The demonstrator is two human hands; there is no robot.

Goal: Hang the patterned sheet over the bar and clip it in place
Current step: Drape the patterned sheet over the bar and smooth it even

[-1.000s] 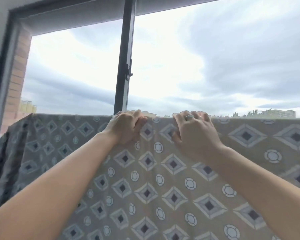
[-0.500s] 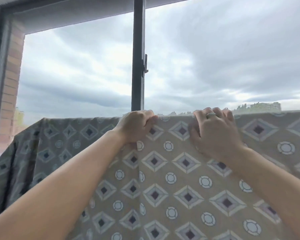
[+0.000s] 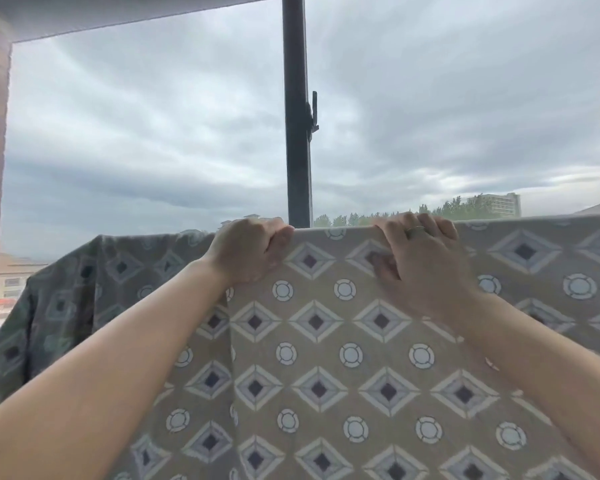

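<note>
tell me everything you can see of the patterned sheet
The patterned sheet looks like thin tan cloth printed with rows of grey-and-white diamonds and small white rings. It hangs down toward the camera from a straight top fold that is level with the hands; the bar beneath is hidden. Its left end droops in darker, shadowed folds. The left hand and right hand both grip the top edge. No clips show.

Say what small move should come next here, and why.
Probably free one hand to fetch a clip, keeping the other on the fold. The sheet already drapes over the top edge, the left hand and right hand both grip it there, and no clip is visible yet.
</note>
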